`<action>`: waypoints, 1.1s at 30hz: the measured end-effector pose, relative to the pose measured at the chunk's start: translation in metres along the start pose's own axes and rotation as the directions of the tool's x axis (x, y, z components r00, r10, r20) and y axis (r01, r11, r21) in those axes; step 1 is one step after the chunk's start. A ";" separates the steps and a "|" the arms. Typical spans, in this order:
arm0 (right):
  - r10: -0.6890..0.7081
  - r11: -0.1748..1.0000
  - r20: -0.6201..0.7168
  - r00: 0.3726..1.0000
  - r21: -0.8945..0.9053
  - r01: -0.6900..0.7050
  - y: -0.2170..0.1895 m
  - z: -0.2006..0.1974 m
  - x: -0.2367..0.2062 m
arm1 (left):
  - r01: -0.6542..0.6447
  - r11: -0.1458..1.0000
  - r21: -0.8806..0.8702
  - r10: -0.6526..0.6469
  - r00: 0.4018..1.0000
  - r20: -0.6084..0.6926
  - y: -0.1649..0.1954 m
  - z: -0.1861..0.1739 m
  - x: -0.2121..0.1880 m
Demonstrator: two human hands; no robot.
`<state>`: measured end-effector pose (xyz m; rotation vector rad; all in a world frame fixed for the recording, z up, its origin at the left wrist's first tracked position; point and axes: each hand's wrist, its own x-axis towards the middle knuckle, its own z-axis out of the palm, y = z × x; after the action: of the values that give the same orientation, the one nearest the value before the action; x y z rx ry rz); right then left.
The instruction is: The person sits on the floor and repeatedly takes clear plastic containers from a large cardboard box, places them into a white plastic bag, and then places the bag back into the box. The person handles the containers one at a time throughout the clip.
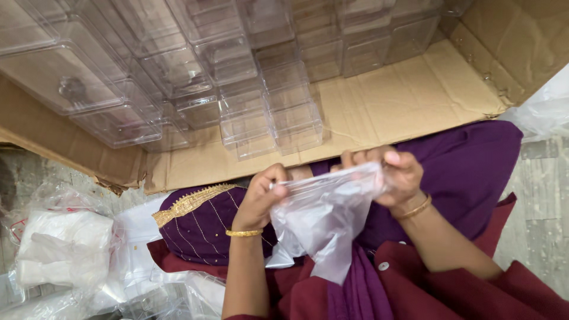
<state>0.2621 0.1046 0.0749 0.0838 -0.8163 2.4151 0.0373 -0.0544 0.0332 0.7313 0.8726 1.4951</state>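
Holding a clear bag open over the lap

Flattened brown cardboard sheet (379, 101) carries stacked clear plastic boxes (237, 77). Below, over purple cloth (468, 172), a thin transparent plastic bag (323, 216) hangs: light, limp, slippery, best pinched at its top edge. Left hand (261, 198) and right hand (397, 175) each close their grip there.
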 end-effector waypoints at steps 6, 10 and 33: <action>-0.290 0.280 -0.279 0.916 -0.940 -0.197 0.011 -0.016 0.050 | 0.235 0.441 0.866 0.330 0.855 -0.400 -0.004 0.010 0.049; -0.371 -0.117 -0.017 0.928 -0.991 -0.065 0.027 -0.019 0.051 | 0.023 0.183 0.983 0.643 0.753 -0.137 -0.014 0.019 0.052; -0.251 0.607 -0.553 0.794 -0.729 -0.316 0.021 -0.110 -0.071 | 0.098 0.683 0.724 0.180 0.938 -0.296 -0.047 0.070 0.064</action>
<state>0.3228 0.1185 -0.0420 -1.0386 -1.4716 1.6635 0.1144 0.0178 0.0267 1.0847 1.8042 1.3038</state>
